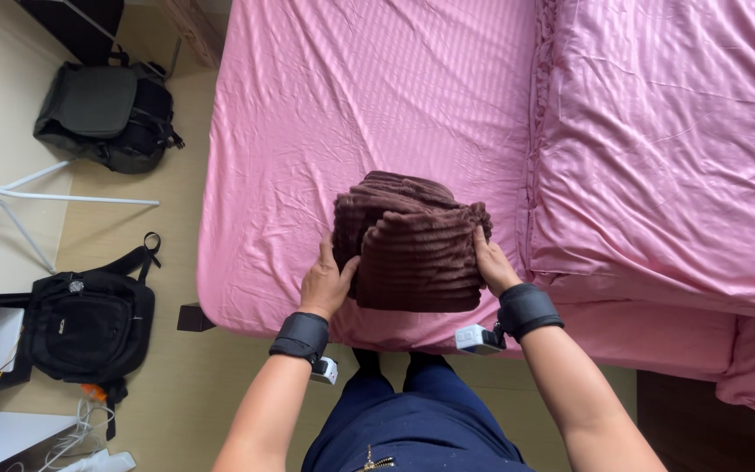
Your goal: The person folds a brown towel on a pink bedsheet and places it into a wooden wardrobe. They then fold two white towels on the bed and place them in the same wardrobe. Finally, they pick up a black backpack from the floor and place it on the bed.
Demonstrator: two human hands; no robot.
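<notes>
In the head view, a folded brown blanket (412, 245) with a ribbed, plush surface is held between the two hands near the front edge of a bed covered by a pink sheet (325, 114). The left hand (328, 281) is pressed against the left side of the bundle; its thumb is seen on the front face of the fabric, and the other fingers are curled around the side, so they are closed on the blanket. The right hand (492, 262) is laid against the right side of the bundle, with the fingers bent into the folds and partly hidden by the fabric; they also are clamped on the blanket. A black wrist band (301, 336) is worn on the left forearm and another black band (529, 309) on the right one, and a small light device is fixed under each. To the right of the blanket, a pink duvet (675, 149) is spread over the bed. On the wooden floor at the left, a black backpack (87, 325) is seen, and a dark green backpack (107, 114) lies farther away. Dark blue trousers (412, 428) are visible below.
</notes>
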